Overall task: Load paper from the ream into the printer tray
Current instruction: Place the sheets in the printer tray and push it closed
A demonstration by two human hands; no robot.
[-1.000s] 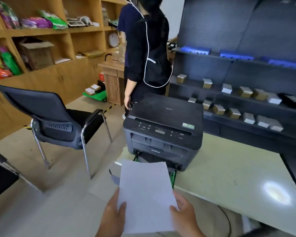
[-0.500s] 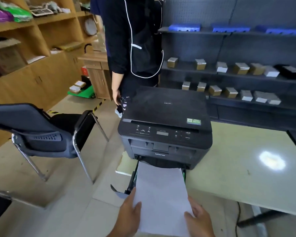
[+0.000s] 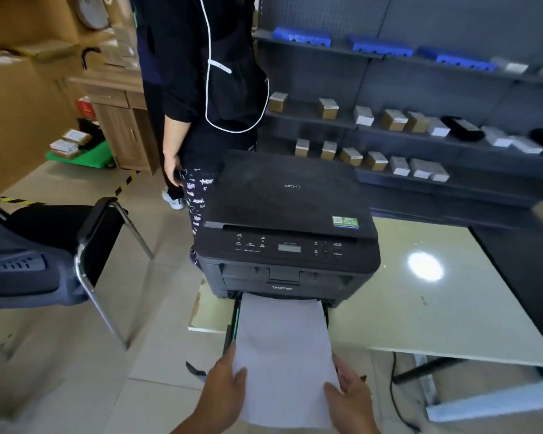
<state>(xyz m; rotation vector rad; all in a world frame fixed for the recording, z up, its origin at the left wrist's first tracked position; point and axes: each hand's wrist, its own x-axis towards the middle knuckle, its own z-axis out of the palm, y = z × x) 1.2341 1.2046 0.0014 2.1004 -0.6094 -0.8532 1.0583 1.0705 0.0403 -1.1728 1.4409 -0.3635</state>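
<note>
A black printer [image 3: 287, 227] stands at the left corner of a pale table [image 3: 427, 311]. Its paper tray [image 3: 234, 324] is pulled out toward me below the front panel. A stack of white paper [image 3: 284, 355] lies over the tray, its far edge at the printer's opening. My left hand [image 3: 223, 393] grips the stack's near left edge and my right hand [image 3: 350, 399] grips its near right edge. The ream itself is out of view.
A person in dark clothes [image 3: 201, 89] stands behind the printer's left side. A black chair [image 3: 44, 249] stands to the left on the tiled floor. Dark shelves [image 3: 405, 120] with small boxes run along the back right. A cable [image 3: 395, 399] hangs under the table.
The paper has gone forward and down from in front of me onto the pulled-out tray, its far edge now at the printer's opening. My view has moved closer to the printer.
</note>
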